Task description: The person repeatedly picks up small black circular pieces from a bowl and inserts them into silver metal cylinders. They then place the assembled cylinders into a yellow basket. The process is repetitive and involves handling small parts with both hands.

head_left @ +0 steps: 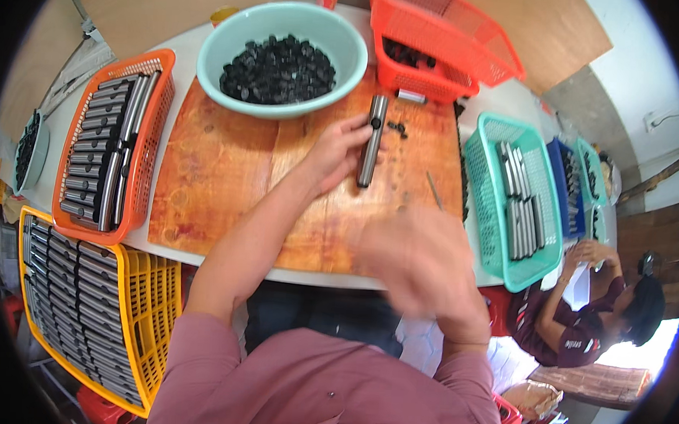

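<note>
Above the orange board (226,183), your left hand (339,154) is closed around a metal tube (371,156). Your thumb and fingers sit on both sides of it, maybe so it can't roll or slip. The tube leans a little, and its round black knob (376,123) faces up, perhaps so you can see it well. Your right hand (418,254) is closer to you, apart from the tube. It is so blurry that I can't tell if its fingers are open or together.

Just right of the tube lie some small black bits (399,128), likely kept close for easy reach. A thin stick (433,191) lies near them. Past your left hand, a pale green bowl (340,47) holds a big heap of black pieces (277,74); its high sides probably stop them spilling. To your left, an orange basket (153,141) holds tubes packed tight, likely to keep them neat. To your right, a green basket (483,189) holds more tubes.
</note>
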